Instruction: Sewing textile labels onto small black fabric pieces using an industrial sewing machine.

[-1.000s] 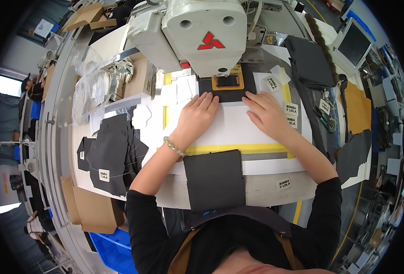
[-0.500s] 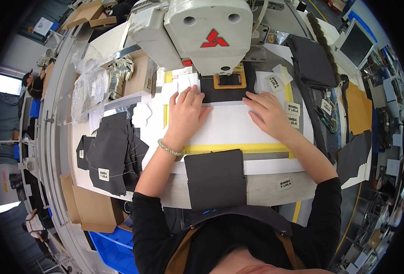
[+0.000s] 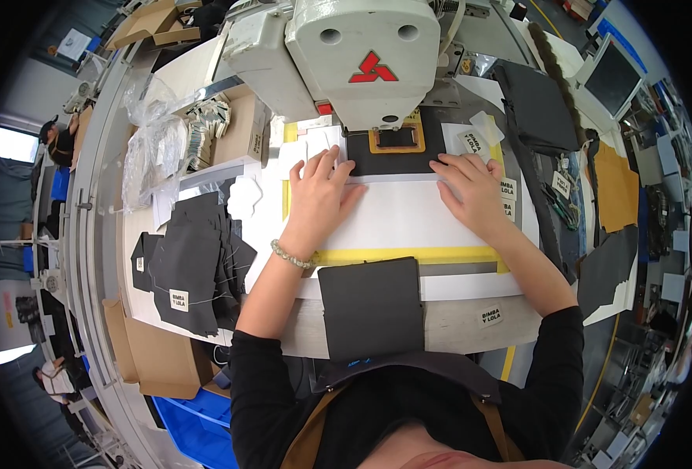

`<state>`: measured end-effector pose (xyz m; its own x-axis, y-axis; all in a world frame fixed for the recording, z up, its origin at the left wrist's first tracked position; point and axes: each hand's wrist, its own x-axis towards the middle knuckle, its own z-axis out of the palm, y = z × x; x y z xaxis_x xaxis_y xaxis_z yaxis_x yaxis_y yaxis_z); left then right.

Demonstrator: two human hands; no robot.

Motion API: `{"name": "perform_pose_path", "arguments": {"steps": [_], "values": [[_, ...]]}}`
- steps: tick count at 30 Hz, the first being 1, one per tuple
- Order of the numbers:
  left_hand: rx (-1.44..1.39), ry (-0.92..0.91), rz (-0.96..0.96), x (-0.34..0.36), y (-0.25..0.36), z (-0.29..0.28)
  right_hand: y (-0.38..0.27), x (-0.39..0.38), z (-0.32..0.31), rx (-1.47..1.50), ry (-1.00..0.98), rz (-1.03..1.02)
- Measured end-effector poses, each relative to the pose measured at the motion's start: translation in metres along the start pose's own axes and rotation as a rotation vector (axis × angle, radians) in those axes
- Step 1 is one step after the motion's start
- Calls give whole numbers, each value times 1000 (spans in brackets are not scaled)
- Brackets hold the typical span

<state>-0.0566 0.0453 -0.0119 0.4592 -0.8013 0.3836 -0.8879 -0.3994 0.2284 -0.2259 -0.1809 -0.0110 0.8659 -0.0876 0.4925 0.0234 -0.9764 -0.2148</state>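
Note:
The white machine head (image 3: 365, 35) stands over a flat black piece (image 3: 377, 162) with a small yellow-orange frame (image 3: 396, 148) on it. My left hand (image 3: 318, 199) is open, palm down, its fingers spread and curved at the left edge of the black piece and the white papers (image 3: 291, 156) there. My right hand (image 3: 475, 195) is also open, fingertips at the piece's right corner, beside printed white labels (image 3: 507, 207). A white sheet with yellow tape (image 3: 396, 215) lies beneath both hands. A stack of dark squares (image 3: 371, 309) rests at the front edge between my forearms.
Left are cut dark pieces (image 3: 189, 258), a cardboard tray (image 3: 236, 141), a plastic bag (image 3: 146, 148) and a blue bin (image 3: 182, 430). Right are a folded dark stack (image 3: 537, 109), tan sheets (image 3: 615, 187) and a screen (image 3: 607, 78). Other people (image 3: 60, 141) work at the far left.
My left hand has shifted left and slightly forward, its fingers spreading apart. My right hand has moved a little to the right, fingers more curved. The whole view has shifted slightly.

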Motion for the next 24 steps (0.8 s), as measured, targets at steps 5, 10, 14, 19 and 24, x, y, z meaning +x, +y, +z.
{"name": "perform_pose_path", "arguments": {"steps": [5, 10, 14, 19, 24], "values": [[-63, 22, -9, 0, -1, -1, 5, 1, 0, -44, 62, 19], [-61, 37, 18, 0, -3, -1, 8, 1, 1, -4, 49, 29], [-63, 60, 16, 0, -1, -1, 10, 1, -1, 27, 33, 23], [-40, 45, 35, -2, -1, -1, 11, 2, -3, 88, -26, 59], [0, 25, 42, -1, -1, -1, 12, 1, 0, 46, -20, 23]]}}
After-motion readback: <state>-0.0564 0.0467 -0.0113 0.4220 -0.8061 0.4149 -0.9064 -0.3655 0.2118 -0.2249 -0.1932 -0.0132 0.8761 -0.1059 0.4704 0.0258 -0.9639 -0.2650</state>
